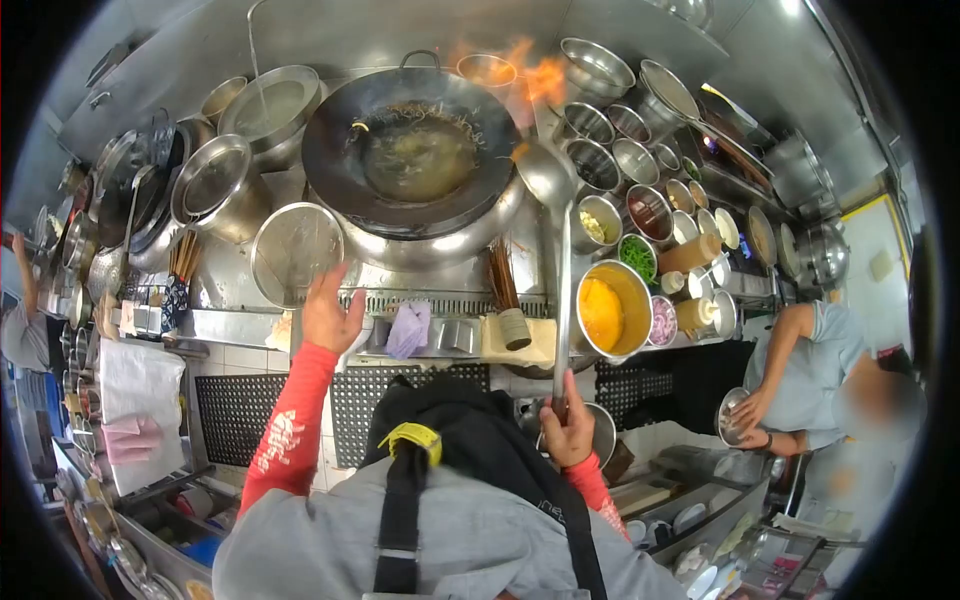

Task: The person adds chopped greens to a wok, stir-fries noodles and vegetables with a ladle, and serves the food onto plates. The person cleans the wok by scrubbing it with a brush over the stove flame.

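Observation:
My right hand (568, 428) is wrapped round the long handle of a steel ladle (548, 180). The ladle's bowl is up by the right rim of a large black wok (335, 165). Inside the wok is a cloudy yellowish liquid (420, 160), with dark shreds along its far edge. My left hand (332, 312), fingers spread, is close to the lower right rim of a round mesh strainer (290, 250) at the counter's front. Whether the fingertips touch that rim I cannot tell.
Orange flames (545, 80) rise behind the wok's right side. A steel pot of orange liquid (605, 310), chopped greens (637, 258) and squeeze bottles (697, 314) stand right. A bamboo brush (510, 310) and purple cloth (408, 330) lie in front. A co-worker (815, 360) at right holds a bowl.

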A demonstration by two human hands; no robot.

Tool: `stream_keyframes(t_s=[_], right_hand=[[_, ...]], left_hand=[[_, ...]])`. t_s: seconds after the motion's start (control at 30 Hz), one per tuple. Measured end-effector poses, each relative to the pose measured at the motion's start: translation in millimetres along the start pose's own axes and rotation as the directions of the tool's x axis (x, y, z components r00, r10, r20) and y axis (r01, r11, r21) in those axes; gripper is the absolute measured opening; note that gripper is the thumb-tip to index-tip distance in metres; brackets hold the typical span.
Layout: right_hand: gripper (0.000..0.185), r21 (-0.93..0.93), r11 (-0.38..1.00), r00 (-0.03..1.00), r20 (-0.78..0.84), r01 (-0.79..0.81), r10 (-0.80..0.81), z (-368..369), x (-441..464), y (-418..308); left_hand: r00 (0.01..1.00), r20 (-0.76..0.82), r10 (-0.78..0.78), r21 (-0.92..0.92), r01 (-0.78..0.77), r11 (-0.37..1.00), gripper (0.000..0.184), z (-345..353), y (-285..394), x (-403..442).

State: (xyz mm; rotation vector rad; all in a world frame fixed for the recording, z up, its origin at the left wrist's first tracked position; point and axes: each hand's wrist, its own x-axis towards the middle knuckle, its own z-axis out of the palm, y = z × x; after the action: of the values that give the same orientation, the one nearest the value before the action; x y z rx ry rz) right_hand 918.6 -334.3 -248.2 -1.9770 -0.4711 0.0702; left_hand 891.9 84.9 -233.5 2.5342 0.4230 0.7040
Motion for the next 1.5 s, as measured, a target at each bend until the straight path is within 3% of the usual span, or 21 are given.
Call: stream_keyframes(t_s=[0.07,0.17,0.3,0.37,0.43,0.53,0.57,0.63,0.67,0.7,0.73,0.8,0.97,1.07,1.13,1.17,1.2,1.23,1.3,1.37,1.5], right_hand=[[0.065,0.259,0.947,0.982,0.069,-0.189,0.177,4.6,38.8,-55.1],[0.063,0.435,0.83,0.934,0.234,-0.349,0.27,12.5,115.5,-95.4],[0.064,0.203,0.915,0.915,0.287,-0.348,0.284,50.7,220.9,-111.1],[0.071,0.233,0.874,0.869,0.371,-0.427,0.326,72.0,248.4,-111.5],[0.067,0.37,0.744,0.806,0.459,-0.556,0.373,84.2,249.8,-129.2],[0.054,0.486,0.329,0.578,0.758,-0.809,0.302,57.6,285.9,-129.8],[0.054,0.457,0.43,0.605,0.729,-0.779,0.321,49.7,293.0,-139.4],[0.059,-0.053,0.926,0.72,0.612,-0.375,0.326,52.4,295.5,-149.3],[0.062,-0.219,0.952,0.803,0.594,0.214,-0.044,56.0,301.0,-119.3],[0.065,-0.362,0.609,0.662,0.643,0.706,-0.385,58.7,305.7,-90.3],[0.068,-0.642,0.431,0.761,0.619,0.634,-0.196,66.2,287.3,-109.2],[0.066,-0.652,0.488,0.785,0.608,0.58,-0.121,66.4,265.5,-102.8],[0.069,-0.39,0.792,0.783,0.599,0.47,-0.17,26.4,214.0,-62.7],[0.068,-0.183,0.983,0.855,0.508,-0.009,0.103,-11.2,178.3,-64.4],[0.068,-0.084,0.992,0.908,0.416,0.09,-0.047,-25.4,146.7,-47.9],[0.068,-0.042,0.989,0.925,0.361,0.142,-0.117,-31.9,130.0,-40.4],[0.069,0.016,1.0,0.942,0.336,0.006,-0.011,-36.7,114.6,-36.6],[0.069,0.081,0.989,0.945,0.314,-0.124,0.093,-38.7,100.3,-34.6],[0.071,0.176,0.955,0.947,0.261,-0.237,0.187,-41.1,67.9,-25.7],[0.072,0.234,0.951,0.969,0.187,-0.202,0.16,-35.2,34.0,-4.6],[0.073,-0.019,0.99,0.984,0.111,-0.137,0.138,-18.5,-33.2,74.6]], left_hand=[[0.985,0.114,-0.128,0.167,0.108,0.98,0.054,9.5,-26.7,-35.5],[0.936,0.278,-0.216,0.121,0.189,0.975,0.067,22.8,-46.7,-60.4],[0.869,0.346,-0.353,0.454,0.174,0.874,0.081,34.0,-51.0,-70.1],[0.756,0.449,-0.476,0.463,0.259,0.848,0.092,33.1,-45.3,-68.7],[0.678,0.513,-0.527,0.463,0.298,0.834,0.095,29.0,-38.5,-67.8],[0.712,0.459,-0.532,0.437,0.34,0.833,0.096,39.3,-50.6,-78.1],[0.728,0.438,-0.528,0.424,0.351,0.835,0.096,41.5,-52.8,-81.5],[0.72,0.44,-0.537,0.487,0.31,0.816,0.101,40.6,-51.5,-81.9],[0.719,0.439,-0.539,0.521,0.285,0.805,0.103,40.7,-49.8,-82.2],[0.719,0.436,-0.541,0.552,0.26,0.792,0.106,41.8,-48.8,-80.6],[0.699,0.429,-0.572,0.565,0.286,0.774,0.109,46.3,-49.9,-80.1],[0.699,0.386,-0.602,0.601,0.305,0.739,0.113,61.0,-59.1,-85.4],[0.737,0.325,-0.592,0.561,0.354,0.748,0.1,61.8,-66.2,-88.5],[0.777,0.203,-0.596,0.335,0.517,0.788,0.087,73.9,-98.6,-95.8],[0.697,0.355,-0.624,0.009,0.665,0.747,0.075,40.4,-87.5,-79.5],[0.659,0.439,-0.611,-0.145,0.723,0.675,0.069,29.8,-81.4,-74.3],[0.701,0.422,-0.575,-0.619,0.686,0.383,0.057,39.1,-81.0,-85.0],[0.745,0.403,-0.532,-0.796,0.573,0.198,0.057,36.1,-71.2,-85.8],[0.765,0.49,-0.419,-0.867,0.48,-0.138,0.061,24.7,-50.4,-82.7],[0.811,0.491,-0.317,-0.871,0.447,-0.204,0.066,14.5,-27.8,-75.6],[0.857,0.488,-0.166,-0.853,0.429,-0.297,0.077,3.3,13.2,-68.2]])
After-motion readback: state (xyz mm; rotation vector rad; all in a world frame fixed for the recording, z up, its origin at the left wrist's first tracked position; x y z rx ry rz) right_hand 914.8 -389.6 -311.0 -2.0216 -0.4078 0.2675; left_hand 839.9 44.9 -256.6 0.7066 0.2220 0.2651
